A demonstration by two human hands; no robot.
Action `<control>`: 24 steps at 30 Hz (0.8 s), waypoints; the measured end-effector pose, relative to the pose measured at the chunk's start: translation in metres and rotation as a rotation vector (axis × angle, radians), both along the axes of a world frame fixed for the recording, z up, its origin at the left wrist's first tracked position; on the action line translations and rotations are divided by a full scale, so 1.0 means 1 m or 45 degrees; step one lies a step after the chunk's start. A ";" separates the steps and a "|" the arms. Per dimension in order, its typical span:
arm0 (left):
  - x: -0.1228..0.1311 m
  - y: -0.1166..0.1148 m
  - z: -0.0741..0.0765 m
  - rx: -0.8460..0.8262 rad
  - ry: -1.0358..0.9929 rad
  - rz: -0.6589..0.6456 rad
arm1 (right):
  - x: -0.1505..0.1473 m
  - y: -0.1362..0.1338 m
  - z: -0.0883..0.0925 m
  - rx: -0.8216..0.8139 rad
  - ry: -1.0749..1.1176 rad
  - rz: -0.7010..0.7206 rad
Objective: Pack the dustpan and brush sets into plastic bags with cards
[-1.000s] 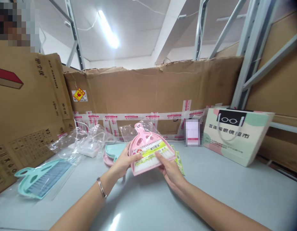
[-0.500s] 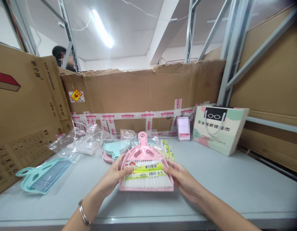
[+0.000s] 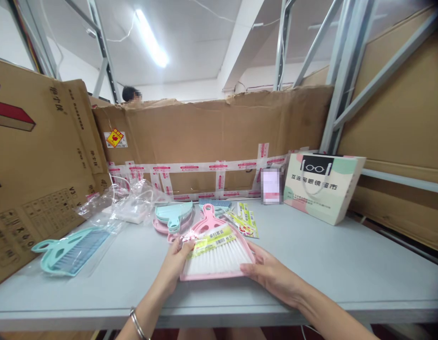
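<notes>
A pink dustpan (image 3: 249, 250) with a white-bristled brush (image 3: 219, 259) nested in it is held in front of me, its handle pointing away. A yellow-green printed label (image 3: 215, 240) lies slanted across the brush. My left hand (image 3: 178, 259) is closed on the left edge, its thumb at the label's end. Closed on the right edge is my right hand (image 3: 271, 271), thumb near the lower corner. Just beyond, turquoise dustpans (image 3: 174, 215) rest on a pink one, beside a blue-bristled brush (image 3: 215, 204) and several loose yellow-green labels (image 3: 245, 219).
A turquoise dustpan set (image 3: 73, 250) in clear plastic lies on the grey table (image 3: 311, 278) at left, before crumpled clear bags (image 3: 133, 203). Cardboard boxes (image 3: 204, 132) wall the back and left. A paper bag (image 3: 321, 189) stands at right. Behind the boxes a person's head (image 3: 130, 93) shows.
The pink dustpan set has been turned and tilted, so its label now slants upward to the right. My right hand has slid to the lower right corner. The person behind appears farther right.
</notes>
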State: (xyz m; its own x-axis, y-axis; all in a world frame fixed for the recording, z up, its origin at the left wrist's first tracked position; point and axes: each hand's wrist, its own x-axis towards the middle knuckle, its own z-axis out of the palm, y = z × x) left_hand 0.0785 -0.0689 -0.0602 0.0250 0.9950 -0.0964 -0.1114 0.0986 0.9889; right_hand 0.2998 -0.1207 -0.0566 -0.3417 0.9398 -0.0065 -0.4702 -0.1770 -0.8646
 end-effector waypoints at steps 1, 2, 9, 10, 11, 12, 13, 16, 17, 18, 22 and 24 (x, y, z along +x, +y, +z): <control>0.000 -0.002 0.003 -0.020 -0.007 -0.008 | 0.001 0.000 -0.001 0.000 0.001 0.007; 0.000 -0.004 0.006 -0.041 -0.019 -0.026 | 0.002 0.001 -0.002 -0.016 -0.011 -0.015; -0.009 -0.014 0.018 0.014 -0.189 -0.515 | 0.000 0.010 -0.009 -0.195 -0.106 -0.375; -0.009 -0.013 0.017 0.025 -0.190 -0.530 | -0.001 0.011 -0.010 -0.202 -0.117 -0.422; -0.009 -0.012 0.015 0.030 -0.178 -0.511 | -0.002 0.013 -0.010 -0.210 -0.136 -0.470; -0.008 -0.011 0.013 0.032 -0.153 -0.476 | -0.003 0.014 -0.011 -0.213 -0.159 -0.515; -0.007 -0.010 0.011 0.032 -0.122 -0.433 | -0.004 0.016 -0.011 -0.209 -0.179 -0.556; -0.003 -0.006 0.005 0.034 -0.039 -0.318 | -0.007 0.019 -0.012 -0.154 -0.217 -0.633; -0.003 -0.005 0.004 0.029 -0.023 -0.288 | -0.008 0.020 -0.012 -0.138 -0.219 -0.642; -0.002 -0.004 0.003 0.023 -0.009 -0.261 | -0.009 0.020 -0.011 -0.126 -0.212 -0.641; -0.001 -0.001 0.002 -0.006 0.066 -0.180 | -0.013 0.024 -0.007 -0.082 -0.058 -0.565; 0.000 0.001 0.003 -0.027 0.134 -0.155 | -0.015 0.028 -0.004 -0.108 0.024 -0.549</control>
State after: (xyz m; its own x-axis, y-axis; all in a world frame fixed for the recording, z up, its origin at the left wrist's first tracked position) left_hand 0.0786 -0.0678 -0.0574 0.1337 0.9830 -0.1261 0.0068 0.1263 0.9920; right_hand 0.2847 -0.0925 -0.0609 0.0810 0.9929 -0.0869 -0.5324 -0.0306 -0.8459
